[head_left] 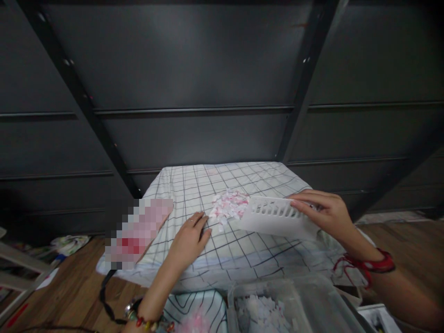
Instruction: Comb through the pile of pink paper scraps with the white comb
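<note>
My right hand [326,212] grips the top edge of a white plastic basket [274,222] with a row of slots along its side. The basket stands on the table's checked cloth, and what it contains, if anything, is hidden. Just left of it lies a loose heap of small white and pink pieces [229,206], too small to identify. My left hand [190,238] rests on the cloth at the heap's near left side, fingers stretched out and holding nothing.
Along the near edge stand a clear plastic bin [305,296] with white pieces inside and a striped tray [217,300] holding pink material. A pixelated pink object [149,226] with a black strap lies on the left. Dark panels [197,55] rise behind the checked cloth [194,180].
</note>
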Demonstrator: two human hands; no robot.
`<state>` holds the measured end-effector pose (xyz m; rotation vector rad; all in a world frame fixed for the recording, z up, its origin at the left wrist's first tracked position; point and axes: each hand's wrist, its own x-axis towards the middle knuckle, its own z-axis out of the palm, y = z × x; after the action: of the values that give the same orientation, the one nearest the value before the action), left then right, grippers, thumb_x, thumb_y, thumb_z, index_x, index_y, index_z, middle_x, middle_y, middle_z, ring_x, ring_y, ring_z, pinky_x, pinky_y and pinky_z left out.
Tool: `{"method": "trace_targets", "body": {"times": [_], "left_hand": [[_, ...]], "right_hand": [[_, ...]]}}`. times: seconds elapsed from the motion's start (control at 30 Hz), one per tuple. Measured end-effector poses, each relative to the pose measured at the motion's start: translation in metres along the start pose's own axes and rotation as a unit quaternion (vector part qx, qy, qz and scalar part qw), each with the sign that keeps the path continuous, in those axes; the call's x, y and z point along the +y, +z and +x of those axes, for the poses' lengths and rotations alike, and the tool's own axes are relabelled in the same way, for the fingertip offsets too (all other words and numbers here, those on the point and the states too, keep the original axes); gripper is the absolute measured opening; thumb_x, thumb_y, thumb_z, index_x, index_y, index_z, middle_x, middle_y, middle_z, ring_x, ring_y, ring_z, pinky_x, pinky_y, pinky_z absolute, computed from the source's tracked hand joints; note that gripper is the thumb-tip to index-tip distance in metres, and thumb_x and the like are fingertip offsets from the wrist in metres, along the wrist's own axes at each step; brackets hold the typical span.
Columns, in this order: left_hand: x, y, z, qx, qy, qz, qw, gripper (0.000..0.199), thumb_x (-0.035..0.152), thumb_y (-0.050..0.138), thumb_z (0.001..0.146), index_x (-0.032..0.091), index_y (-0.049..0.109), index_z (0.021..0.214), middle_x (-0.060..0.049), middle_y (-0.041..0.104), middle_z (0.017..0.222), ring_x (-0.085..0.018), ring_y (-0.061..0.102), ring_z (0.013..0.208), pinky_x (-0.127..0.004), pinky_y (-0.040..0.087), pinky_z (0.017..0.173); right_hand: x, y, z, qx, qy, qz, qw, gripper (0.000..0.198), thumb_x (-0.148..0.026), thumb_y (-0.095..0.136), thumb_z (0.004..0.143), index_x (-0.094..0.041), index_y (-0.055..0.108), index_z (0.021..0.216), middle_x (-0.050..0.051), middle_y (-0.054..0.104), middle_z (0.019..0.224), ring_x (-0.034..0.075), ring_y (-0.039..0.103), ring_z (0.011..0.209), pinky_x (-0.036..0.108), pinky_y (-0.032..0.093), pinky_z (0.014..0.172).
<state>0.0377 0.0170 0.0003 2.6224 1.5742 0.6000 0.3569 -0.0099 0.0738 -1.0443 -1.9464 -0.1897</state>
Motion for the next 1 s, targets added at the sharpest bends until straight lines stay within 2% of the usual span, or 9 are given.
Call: {"method": "trace_targets", "body": {"times": [0.3, 0.43, 0.57, 0.63, 0.77, 0.9, 1.0], "left_hand": [[0.002, -0.002, 0.001, -0.010, -0.009, -0.001, 1.000, 0.037, 0.030, 0.040, 0.087, 0.012, 0.052, 0.117, -0.012, 0.049, 0.128, -0.024, 0.044, 0.119, -0.040, 0.037, 0.101], [0.001, -0.001, 0.001, 0.004, -0.006, 0.000, 1.000, 0.036, 0.031, 0.042, 0.087, 0.014, 0.053, 0.116, -0.011, 0.050, 0.126, -0.024, 0.046, 0.118, -0.040, 0.038, 0.100], [-0.001, 0.001, 0.001, 0.009, 0.001, 0.000, 1.000, 0.036, 0.031, 0.043, 0.086, 0.013, 0.054, 0.115, -0.012, 0.051, 0.125, -0.024, 0.047, 0.117, -0.040, 0.039, 0.099], [-0.002, 0.002, 0.000, 0.015, 0.005, -0.001, 1.000, 0.035, 0.031, 0.042, 0.086, 0.014, 0.054, 0.115, -0.012, 0.051, 0.125, -0.024, 0.047, 0.117, -0.041, 0.039, 0.098], [-0.001, 0.001, 0.000, 0.020, 0.007, 0.001, 1.000, 0.035, 0.030, 0.043, 0.086, 0.014, 0.054, 0.115, -0.012, 0.052, 0.125, -0.024, 0.048, 0.116, -0.041, 0.040, 0.098], [0.000, -0.001, 0.000, 0.005, -0.002, 0.006, 1.000, 0.036, 0.030, 0.042, 0.087, 0.012, 0.053, 0.116, -0.013, 0.051, 0.126, -0.025, 0.047, 0.117, -0.041, 0.039, 0.099], [0.001, -0.003, 0.000, 0.001, 0.000, 0.005, 1.000, 0.036, 0.030, 0.042, 0.087, 0.012, 0.053, 0.116, -0.013, 0.051, 0.126, -0.025, 0.046, 0.118, -0.041, 0.038, 0.100]], "right_hand": [[-0.035, 0.026, 0.016, 0.011, -0.094, 0.005, 0.995, 0.007, -0.016, 0.056, 0.079, -0.018, 0.063, 0.077, 0.002, 0.066, 0.068, 0.010, 0.061, 0.061, 0.020, 0.047, 0.055], [-0.045, 0.027, 0.024, -0.024, -0.122, 0.022, 0.992, 0.010, -0.016, 0.054, 0.081, -0.017, 0.062, 0.076, 0.001, 0.065, 0.065, 0.009, 0.059, 0.058, 0.018, 0.046, 0.053], [-0.045, 0.010, 0.025, -0.078, -0.108, 0.054, 0.990, 0.009, -0.016, 0.054, 0.081, -0.018, 0.062, 0.077, 0.001, 0.065, 0.067, 0.009, 0.059, 0.061, 0.019, 0.046, 0.054], [-0.043, 0.004, 0.024, -0.071, -0.094, 0.051, 0.992, 0.008, -0.017, 0.055, 0.080, -0.019, 0.062, 0.077, 0.001, 0.065, 0.067, 0.010, 0.060, 0.061, 0.019, 0.045, 0.053], [-0.041, 0.006, 0.023, -0.052, -0.086, 0.053, 0.994, 0.007, -0.017, 0.056, 0.079, -0.019, 0.063, 0.078, 0.002, 0.066, 0.068, 0.010, 0.060, 0.062, 0.020, 0.046, 0.054], [-0.039, 0.009, 0.020, -0.098, -0.071, 0.092, 0.988, 0.009, -0.018, 0.055, 0.080, -0.019, 0.063, 0.077, 0.002, 0.066, 0.069, 0.011, 0.060, 0.063, 0.021, 0.047, 0.056], [-0.034, -0.001, 0.014, -0.117, -0.045, 0.109, 0.986, 0.009, -0.019, 0.056, 0.080, -0.019, 0.063, 0.075, 0.001, 0.065, 0.066, 0.010, 0.059, 0.060, 0.020, 0.046, 0.053]]}}
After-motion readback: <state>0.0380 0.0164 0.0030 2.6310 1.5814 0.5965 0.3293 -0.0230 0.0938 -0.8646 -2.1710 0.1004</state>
